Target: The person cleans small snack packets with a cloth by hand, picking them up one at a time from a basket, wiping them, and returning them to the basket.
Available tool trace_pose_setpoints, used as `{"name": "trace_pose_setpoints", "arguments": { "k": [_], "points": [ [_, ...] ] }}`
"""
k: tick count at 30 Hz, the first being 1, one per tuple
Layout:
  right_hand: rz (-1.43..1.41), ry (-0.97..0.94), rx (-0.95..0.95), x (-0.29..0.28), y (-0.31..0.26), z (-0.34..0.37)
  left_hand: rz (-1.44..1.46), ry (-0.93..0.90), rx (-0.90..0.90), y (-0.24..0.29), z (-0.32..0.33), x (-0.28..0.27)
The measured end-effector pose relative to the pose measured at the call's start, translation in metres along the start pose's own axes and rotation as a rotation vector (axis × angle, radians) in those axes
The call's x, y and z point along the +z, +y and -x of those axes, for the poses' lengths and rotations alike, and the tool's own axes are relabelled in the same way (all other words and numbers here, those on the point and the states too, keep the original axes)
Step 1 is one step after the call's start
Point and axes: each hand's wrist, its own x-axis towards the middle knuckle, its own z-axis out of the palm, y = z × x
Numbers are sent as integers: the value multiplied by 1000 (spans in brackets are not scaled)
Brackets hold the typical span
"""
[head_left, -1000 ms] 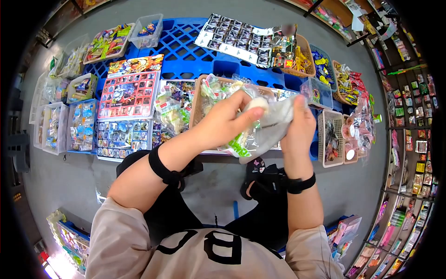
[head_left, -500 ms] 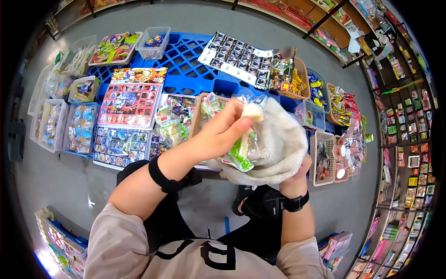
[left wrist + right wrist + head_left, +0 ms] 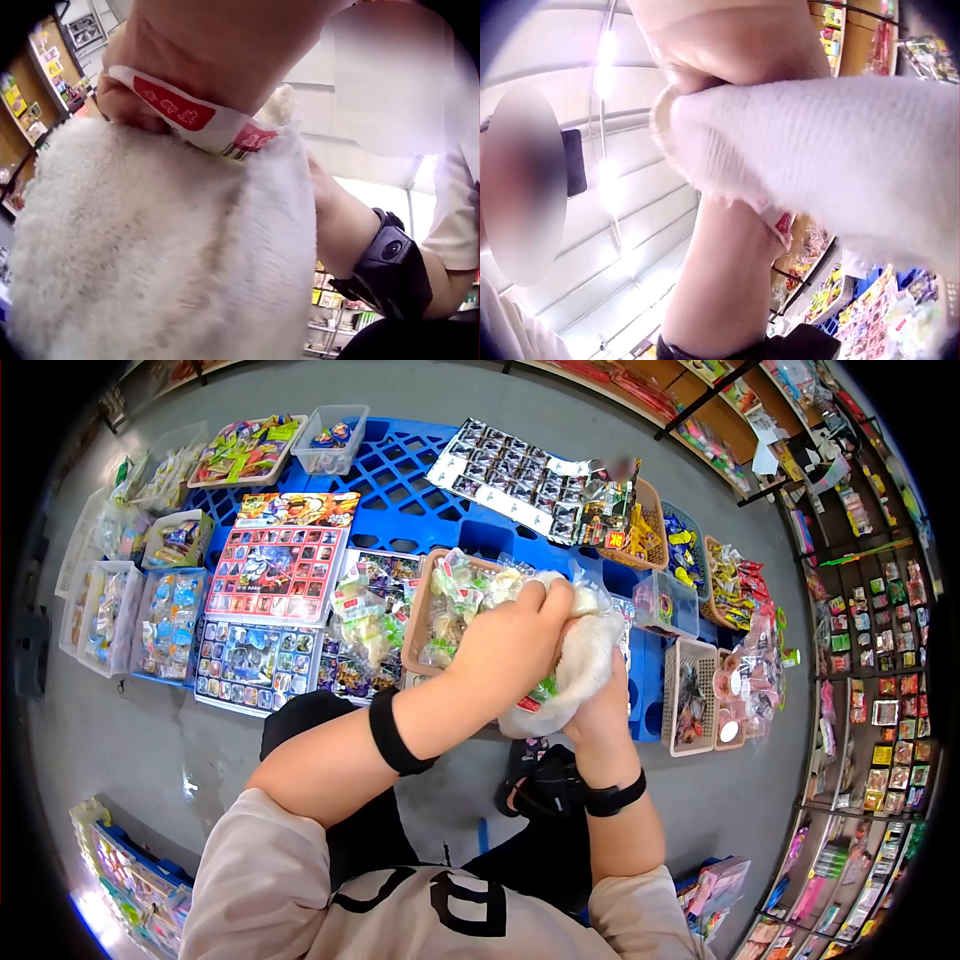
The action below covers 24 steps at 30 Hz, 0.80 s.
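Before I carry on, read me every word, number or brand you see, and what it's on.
Nothing reads clearly enough to quote.
Red-and-white label by the left hand: white characters, too blurred.
Shirt: large black letters, upside down, uncertain.
Red sheet, shelf goods: print too small.

Floor (image 3: 160, 730): grey and smooth, extending around the low blue pallet (image 3: 410, 510), which has a latticed top. Right of the pallet: tall shelving (image 3: 875, 618), dark-framed, stocked on several tiers. Beyond the pallet's far right corner: further shelving (image 3: 745, 420) with brown backing. Well above the pallet: pale panelled ceiling (image 3: 547, 37) carrying a line of tube lights (image 3: 609, 184), observed lit
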Motion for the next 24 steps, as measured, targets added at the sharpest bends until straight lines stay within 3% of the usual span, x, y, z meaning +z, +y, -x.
{"name": "trace_pose_setpoints", "arguments": {
  "k": [1,4,6,10,11,12,13,15,17,19,22,24],
  "points": [
    [119,137,-74,0,3,-1,4,2,-3,-1,0,2],
    [171,155,-119,-7,5,-7,85,-67,-12,-1,-3,7],
    [189,199,-133,-10,0,-7,271,53,53,-2,-4,9],
    [-91,149,-31,-17,-14,-6,435,28,112,-1,-3,9],
    [-213,134,5,-21,-12,-7,520,103,104,-1,-4,15],
    [-11,137,-89,-24,-4,-12,605,179,96,0,-5,16],
    [-12,140,-87,-28,1,-13,605,176,94,1,-6,15],
    [-38,176,-113,-28,6,-12,763,14,-134,3,-8,9],
    [68,149,-144,-25,4,-10,725,54,-131,5,-8,8],
    [412,211,-297,-23,5,-7,688,97,-129,5,-9,8],
    [596,201,-442,-9,1,6,650,191,-102,4,-9,9],
    [516,208,-459,-10,16,10,600,247,-101,2,-9,8]
  ]
}}
